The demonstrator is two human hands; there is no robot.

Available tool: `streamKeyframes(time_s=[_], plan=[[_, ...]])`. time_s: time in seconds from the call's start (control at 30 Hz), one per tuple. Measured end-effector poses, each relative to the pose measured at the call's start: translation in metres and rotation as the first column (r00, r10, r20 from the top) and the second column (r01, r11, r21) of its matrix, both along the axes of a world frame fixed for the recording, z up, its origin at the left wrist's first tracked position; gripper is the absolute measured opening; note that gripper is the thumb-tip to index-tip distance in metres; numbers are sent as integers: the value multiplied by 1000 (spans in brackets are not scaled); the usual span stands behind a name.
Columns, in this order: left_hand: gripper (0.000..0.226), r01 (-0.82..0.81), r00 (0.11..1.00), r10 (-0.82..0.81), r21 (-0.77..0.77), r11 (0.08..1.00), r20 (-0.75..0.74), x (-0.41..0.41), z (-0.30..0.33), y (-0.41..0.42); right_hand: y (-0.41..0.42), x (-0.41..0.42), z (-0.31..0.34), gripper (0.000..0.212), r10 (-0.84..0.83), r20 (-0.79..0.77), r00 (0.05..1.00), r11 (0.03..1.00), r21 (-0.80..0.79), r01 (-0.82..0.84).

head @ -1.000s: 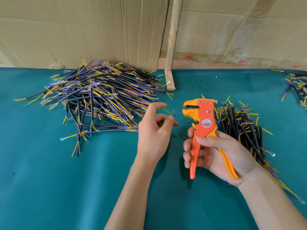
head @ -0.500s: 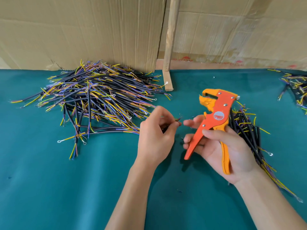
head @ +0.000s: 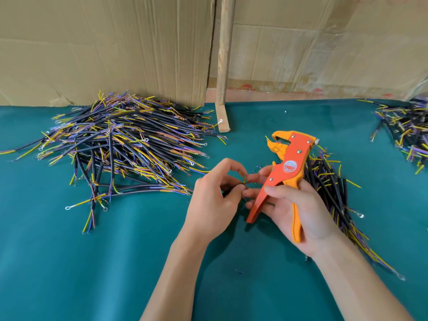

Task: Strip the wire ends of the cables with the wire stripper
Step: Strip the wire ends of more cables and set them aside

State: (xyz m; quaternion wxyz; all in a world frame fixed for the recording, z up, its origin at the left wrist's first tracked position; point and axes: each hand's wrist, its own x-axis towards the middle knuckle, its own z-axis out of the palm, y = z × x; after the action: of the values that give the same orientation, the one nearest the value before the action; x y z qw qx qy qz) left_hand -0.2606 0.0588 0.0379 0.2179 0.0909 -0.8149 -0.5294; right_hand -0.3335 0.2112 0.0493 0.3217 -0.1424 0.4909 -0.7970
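Worktop (head: 69,262): flat surface under teal-green cloth; carries everything below. Landmark for all places: the orange and yellow plier-type wire stripper (head: 286,169).

Large cable pile (head: 125,144): loose heap of short black-sheathed cables with yellow, blue and purple cores, some ending in small metal ring terminals; well to the left of the wire stripper, against the cardboard sheets (head: 104,47) that stand along the back edge.

Left hand (head: 214,202): just left of the wire stripper, back of the hand to the camera. Thumb and fingers curled, pinching one short black cable (head: 234,188) near its end; the yellow-green core tips (head: 243,177) stick up between the two hands.

Wooden stick (head: 223,54): upright, behind and left of the wire stripper, foot on the worktop.

Wire stripper: held off the worktop, head up and tilted left, handles spread apart.

Right hand (head: 298,212): palm up under the wire stripper, thumb across the orange handle, yellow handle lying in the palm; fingertips (head: 254,178) extended and meeting the core tips.

Second cable pile (head: 328,181): same cables, directly behind and right of the wire stripper, partly under the right hand.

Third cable pile (head: 407,130): far right of the wire stripper, at the frame edge.
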Motion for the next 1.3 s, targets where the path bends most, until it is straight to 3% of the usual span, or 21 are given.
streamKeyframes(time_s=[0.2, 0.33, 0.6, 0.7, 0.87, 1.3], plan=[[28, 42, 998, -46, 73, 996, 50, -1, 0, 0, -3, -1, -2, 36, -40, 9, 999, 999, 27, 40], [7, 52, 997, -60, 139, 989, 54, -2, 3, 3, -3, 0, -1, 35, -52, -28, 998, 998, 40, 53], [18, -74, 997, 71, 113, 991, 27, -5, -3, 0, -6, 4, 1, 38, -97, -118, 988, 990, 90, 108], [14, -70, 996, 62, 152, 986, 57, -5, -2, 1, -5, 5, 2, 36, -95, -189, 977, 986, 120, 120], [37, -23, 995, 2, 204, 979, 103, -3, 2, -1, -6, 9, 3, 27, -69, -318, 945, 980, 157, 124], [22, -76, 988, 49, 186, 980, 147, -1, 3, -1, -5, 5, 0, 26, -107, -249, 962, 982, 125, 141]])
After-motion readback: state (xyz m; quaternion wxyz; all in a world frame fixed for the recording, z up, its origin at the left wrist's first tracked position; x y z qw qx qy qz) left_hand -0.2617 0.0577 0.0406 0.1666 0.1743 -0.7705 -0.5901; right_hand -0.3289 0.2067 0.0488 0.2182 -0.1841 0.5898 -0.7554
